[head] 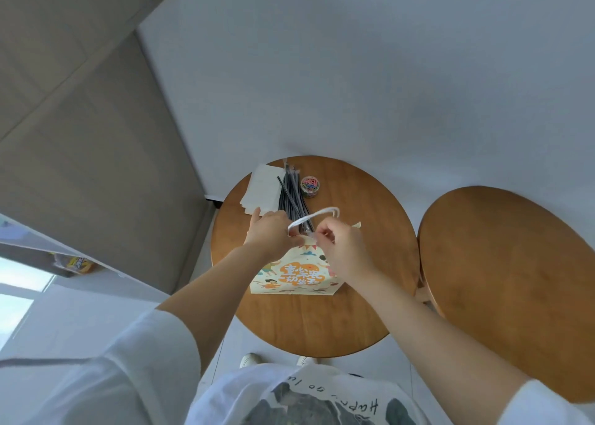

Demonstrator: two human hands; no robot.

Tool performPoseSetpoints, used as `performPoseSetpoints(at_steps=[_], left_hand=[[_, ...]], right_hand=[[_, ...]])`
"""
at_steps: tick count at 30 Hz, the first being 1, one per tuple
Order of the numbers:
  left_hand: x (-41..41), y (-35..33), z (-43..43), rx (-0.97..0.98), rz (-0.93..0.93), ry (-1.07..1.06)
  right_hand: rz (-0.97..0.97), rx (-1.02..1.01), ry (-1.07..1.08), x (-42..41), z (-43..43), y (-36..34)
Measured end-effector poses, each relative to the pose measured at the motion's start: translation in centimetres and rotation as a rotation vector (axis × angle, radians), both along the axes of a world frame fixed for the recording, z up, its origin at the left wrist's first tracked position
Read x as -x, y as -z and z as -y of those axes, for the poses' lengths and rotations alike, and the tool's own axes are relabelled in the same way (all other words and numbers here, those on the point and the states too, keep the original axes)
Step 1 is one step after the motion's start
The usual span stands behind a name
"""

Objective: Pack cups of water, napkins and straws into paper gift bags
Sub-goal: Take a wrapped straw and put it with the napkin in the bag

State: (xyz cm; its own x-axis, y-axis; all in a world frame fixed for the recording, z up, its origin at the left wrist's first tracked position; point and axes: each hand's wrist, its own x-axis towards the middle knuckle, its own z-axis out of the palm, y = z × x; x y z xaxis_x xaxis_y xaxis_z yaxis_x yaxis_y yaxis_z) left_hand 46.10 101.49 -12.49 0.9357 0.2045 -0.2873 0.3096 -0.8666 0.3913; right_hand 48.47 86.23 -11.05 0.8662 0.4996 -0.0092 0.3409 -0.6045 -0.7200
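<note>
A cream paper gift bag (294,275) with orange lettering and cartoon figures stands on the round wooden table (315,321). Its white rope handles (317,215) loop up above the rim. My left hand (269,231) grips the bag's top edge on the left side. My right hand (341,244) pinches the top edge near the handle on the right. Behind the bag lie a bundle of black straws (291,196) in clear wrap and a stack of white napkins (262,189). No cup shows in this view.
A small clear tub of coloured paper clips (310,186) sits behind the straws. A second round wooden table (512,279) stands to the right. A white wall runs behind both tables, and my shoes (251,358) show under the near edge.
</note>
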Motion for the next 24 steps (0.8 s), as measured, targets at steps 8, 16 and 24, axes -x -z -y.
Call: performPoseSetpoints(at_steps=[8,16,24], left_hand=[[-0.6,-0.4,-0.1,0.011,-0.021,0.064],[-0.9,-0.1,-0.5,0.043,0.011,0.042],[-0.6,-0.3,-0.7,0.059,0.001,0.027]], right_hand=[[0.026,0.124,-0.045,-1.4,-0.9,0.2],[-0.039,0.153,-0.048,-1.9,-1.6,-0.5],[-0.017,0.317,-0.087,-2.3,-3.0,-0.5]])
